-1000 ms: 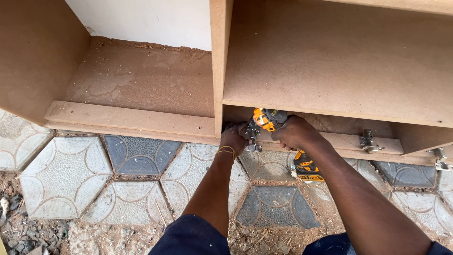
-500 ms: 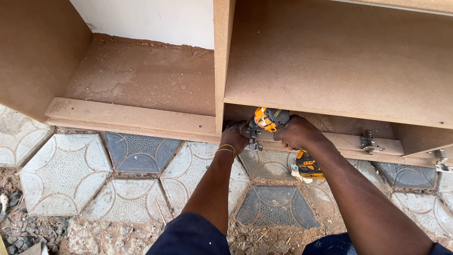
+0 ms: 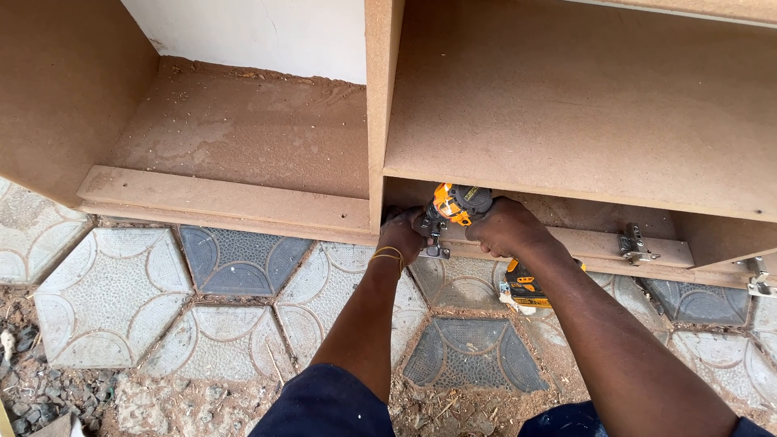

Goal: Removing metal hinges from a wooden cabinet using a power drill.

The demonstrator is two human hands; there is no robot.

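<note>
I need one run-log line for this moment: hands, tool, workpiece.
right hand: grips cordless drill | left hand: at metal hinge by drill tip | workpiece: fibreboard cabinet | floor: patterned pavers

Small yellow label on drill top (image 3: 471, 194) (print unreadable); no packages, screens.

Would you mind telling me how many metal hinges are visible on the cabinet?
3: one silver metal hinge under the orange drill, one on the lower rail further right, one at the right edge. Others may be hidden behind the hands.
</note>
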